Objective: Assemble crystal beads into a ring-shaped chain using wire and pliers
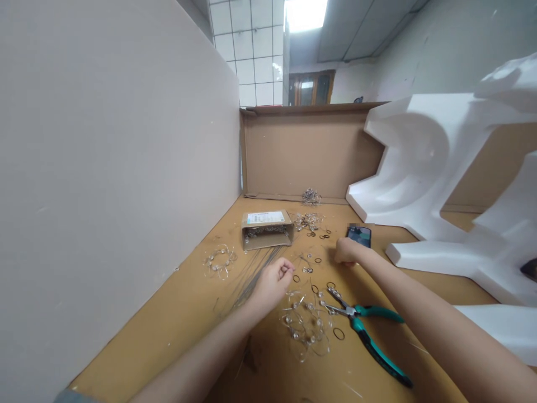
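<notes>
My left hand [274, 278] hovers over the middle of the table with its thumb and fingers pinched together; whatever is between them is too small to make out. Beneath it lie thin straight wires [255, 277]. Curled fingers form my right hand [347, 252], at the lower edge of a phone [361, 235] with a lit screen; its fingertips are hidden. Nearer to me sits a wire ring with clear beads [308, 324]. Beside it rest pliers [361, 319] with green handles, jaws apart. Small dark rings [318, 261] and clear beads [309, 270] are scattered between my hands.
An open cardboard box [268, 238] holds small clear pieces. Another beaded wire ring [220, 261] lies left of it; wire bundles [309, 221] lie to its right. A white panel [126, 140] borders the left, cardboard [306, 157] the back, white foam [403, 168] the right.
</notes>
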Motion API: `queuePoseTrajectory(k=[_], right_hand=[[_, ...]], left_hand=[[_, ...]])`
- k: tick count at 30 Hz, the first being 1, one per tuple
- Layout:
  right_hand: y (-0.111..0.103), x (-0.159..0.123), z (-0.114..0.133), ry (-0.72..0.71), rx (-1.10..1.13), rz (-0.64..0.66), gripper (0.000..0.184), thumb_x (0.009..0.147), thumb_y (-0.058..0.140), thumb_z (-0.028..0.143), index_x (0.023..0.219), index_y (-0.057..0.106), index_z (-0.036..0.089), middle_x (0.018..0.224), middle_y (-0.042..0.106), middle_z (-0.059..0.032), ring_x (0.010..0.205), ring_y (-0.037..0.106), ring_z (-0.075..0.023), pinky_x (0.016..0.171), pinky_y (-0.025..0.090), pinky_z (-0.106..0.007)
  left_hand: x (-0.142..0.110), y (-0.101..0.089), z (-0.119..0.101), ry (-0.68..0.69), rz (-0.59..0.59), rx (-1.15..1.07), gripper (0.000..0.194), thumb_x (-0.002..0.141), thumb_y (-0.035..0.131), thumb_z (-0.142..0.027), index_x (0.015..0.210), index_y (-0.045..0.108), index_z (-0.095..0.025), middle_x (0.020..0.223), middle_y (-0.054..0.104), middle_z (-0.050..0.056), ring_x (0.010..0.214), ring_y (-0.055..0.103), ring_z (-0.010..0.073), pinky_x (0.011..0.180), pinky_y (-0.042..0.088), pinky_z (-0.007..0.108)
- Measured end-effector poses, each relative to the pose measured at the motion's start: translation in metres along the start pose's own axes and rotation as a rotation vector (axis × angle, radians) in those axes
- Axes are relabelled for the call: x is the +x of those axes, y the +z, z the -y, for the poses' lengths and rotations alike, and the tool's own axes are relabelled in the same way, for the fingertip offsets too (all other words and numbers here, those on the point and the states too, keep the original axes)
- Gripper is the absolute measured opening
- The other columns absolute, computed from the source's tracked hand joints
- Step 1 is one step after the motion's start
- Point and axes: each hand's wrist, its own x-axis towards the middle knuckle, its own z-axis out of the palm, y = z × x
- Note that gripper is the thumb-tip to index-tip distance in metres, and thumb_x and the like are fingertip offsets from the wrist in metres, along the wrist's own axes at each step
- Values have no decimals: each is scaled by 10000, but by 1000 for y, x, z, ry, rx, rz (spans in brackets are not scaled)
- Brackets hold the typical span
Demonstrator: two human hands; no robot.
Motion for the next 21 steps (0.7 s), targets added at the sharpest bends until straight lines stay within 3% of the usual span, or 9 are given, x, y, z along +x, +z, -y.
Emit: queuePoseTrajectory(k=[9,17,21], right_hand=[[-3,3,9,12,-29,-130,328,857,548,312,1147,534,161,1163,557,-92,960,579,-201,794,488,-396],[-17,-1,39,9,-80,-35,338,855,550,313,1150,530,150,1158,558,-94,956,581,-204,791,489,-402],[-30,-20,40,-42,-78,45,340,854,551,315,1151,530,151,1155,561,-86,950,583,-205,782,493,-403]], left_hand=[[9,-1,-6,31,26,54,113,746,442,-216,755,547,-173,605,500,-31,549,449,109,533,357,203],[21,-2,-13,132,69,235,159,776,426,-170,799,583,-162,640,556,-5,558,495,121,545,403,219],[34,-1,-26,244,94,366,177,784,463,-156,765,638,-172,807,596,61,766,538,186,751,420,307]])
